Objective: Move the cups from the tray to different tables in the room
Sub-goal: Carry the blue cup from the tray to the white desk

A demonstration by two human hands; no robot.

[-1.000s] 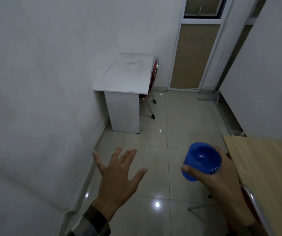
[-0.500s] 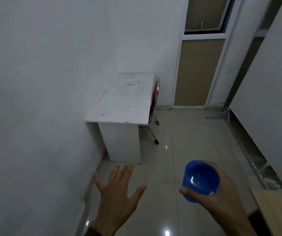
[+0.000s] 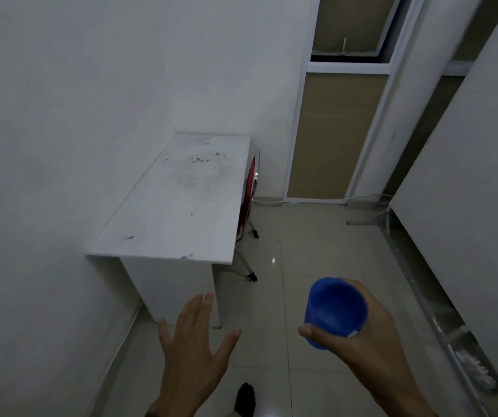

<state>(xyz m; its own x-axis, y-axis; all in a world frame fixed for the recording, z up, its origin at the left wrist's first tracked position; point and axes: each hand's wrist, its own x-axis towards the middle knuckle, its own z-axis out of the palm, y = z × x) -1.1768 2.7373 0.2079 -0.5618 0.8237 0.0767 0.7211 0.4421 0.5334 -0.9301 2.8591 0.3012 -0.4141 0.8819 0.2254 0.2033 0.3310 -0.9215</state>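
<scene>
White walls close around a pale tiled floor [image 3: 316, 245], with a white table [image 3: 181, 206] pushed into the far left corner, a red chair [image 3: 249, 191] tucked at its right edge. Your right hand [image 3: 368, 341] is wrapped around the blue cup [image 3: 334, 311], held above the floor short of the table; your left hand [image 3: 195, 353] hangs spread and holds nothing

Chair [image 3: 250, 188] right of table [image 3: 181, 212], against wall [image 3: 61, 115]
</scene>
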